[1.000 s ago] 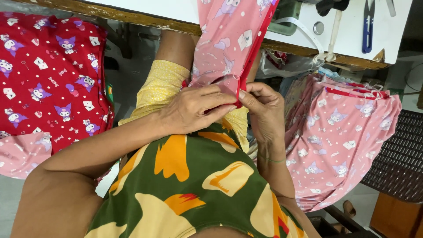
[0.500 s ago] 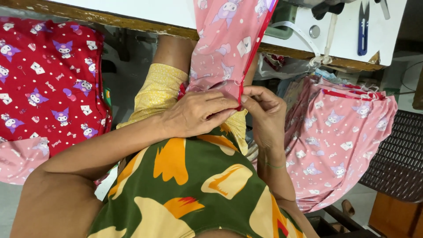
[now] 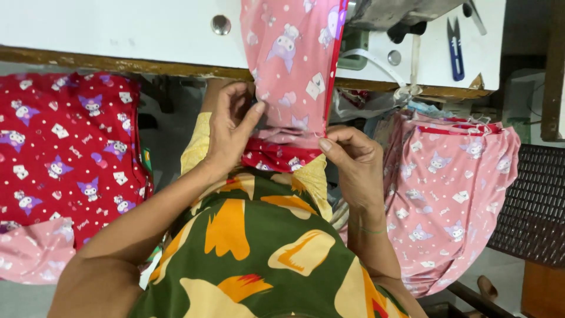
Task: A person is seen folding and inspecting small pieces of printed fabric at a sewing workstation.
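Pink printed cloth [image 3: 291,65] with small cartoon figures hangs off the front edge of a white sewing table [image 3: 118,29] and down into the lap of a seated person, its right border trimmed in red. The person's left hand [image 3: 229,132] is raised against the left edge of the cloth, thumb and fingers closed on a fold of it just below the table edge. The right hand [image 3: 353,165] sits lower and to the right, thumb and forefinger pinching the bottom corner of the same cloth, where a strip of red printed fabric [image 3: 271,158] shows beneath it. Both hands are near each other, with the lower end of the pink cloth stretched between them. The person wears a green top [image 3: 259,259] with orange and cream patches, and a yellow garment [image 3: 197,150] shows at the knees. To the left, a heap of red cloth [image 3: 65,153] with the same cartoon print lies beside the person, with a pink piece under it. To the right, a stack of pink cloth pieces [image 3: 453,200] hangs near a dark woven chair seat [image 3: 529,200]. On the table top, well apart from the hands, lie blue thread snips [image 3: 455,41] and a round metal knob [image 3: 221,24]; part of a sewing machine [image 3: 400,15] sits above the cloth.
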